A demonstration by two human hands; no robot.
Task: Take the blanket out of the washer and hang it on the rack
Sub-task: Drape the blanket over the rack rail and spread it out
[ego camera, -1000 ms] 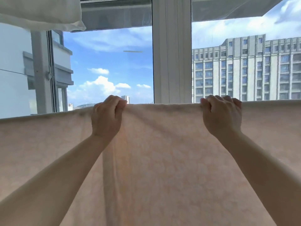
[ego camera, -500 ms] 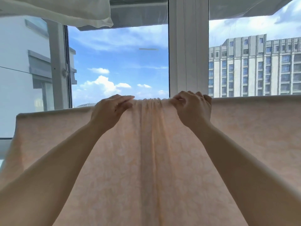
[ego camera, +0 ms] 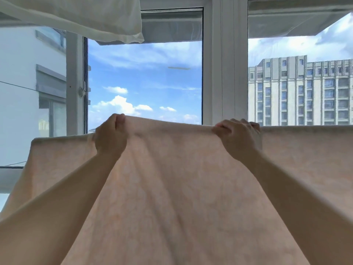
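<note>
Pale peach blanket (ego camera: 181,188) spread below the window frame (ego camera: 225,73), left hand (ego camera: 110,138) and right hand (ego camera: 238,140) each with grip closed on blanket's top edge, white cloth (ego camera: 86,14) above

A white fabric sheet (ego camera: 91,16) hangs across the upper left. Behind it, a white window frame post (ego camera: 225,73) stands between two panes. Blue sky with white clouds (ego camera: 118,104) fills the middle pane; a grey multi-storey building (ego camera: 301,92) shows at right.
</note>
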